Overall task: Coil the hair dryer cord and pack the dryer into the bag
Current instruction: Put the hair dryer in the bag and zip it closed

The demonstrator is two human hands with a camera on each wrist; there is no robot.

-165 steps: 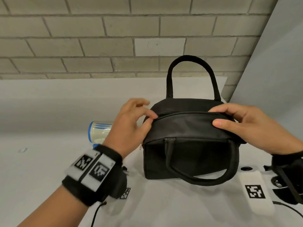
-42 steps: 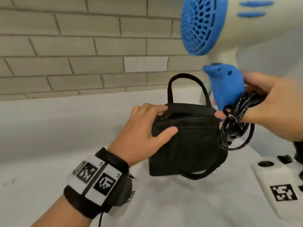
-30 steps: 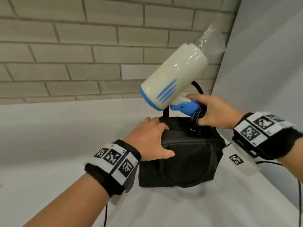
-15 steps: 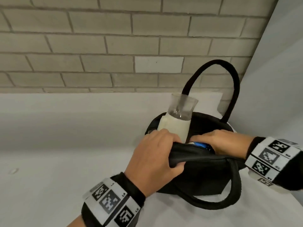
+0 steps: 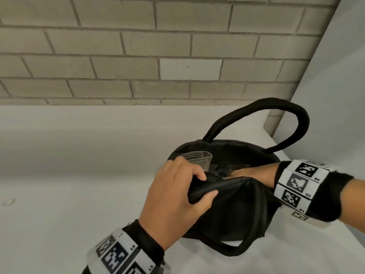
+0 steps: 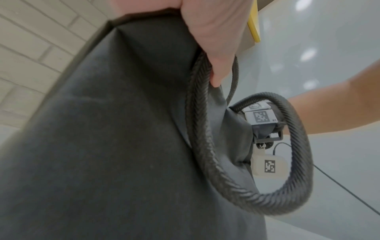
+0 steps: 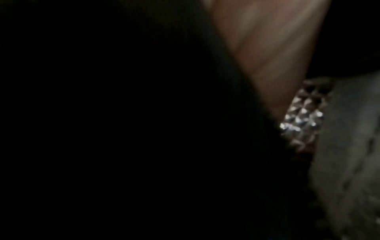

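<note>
Dryer (image 5: 197, 157) has sunk deeper into the bag (image 5: 227, 204); left hand (image 5: 173, 196) grips the rim, right hand (image 5: 250, 172) is buried inside, fingers unseen. The nozzle may snag the zipper edge.

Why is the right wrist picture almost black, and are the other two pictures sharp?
Right wrist view: the right hand is inside the bag, so little light enters; only a blurred strip of shiny lining glints. Head view: evenly lit and mostly sharp. Left wrist view: bright, but the near fabric and left hand are soft.
</note>
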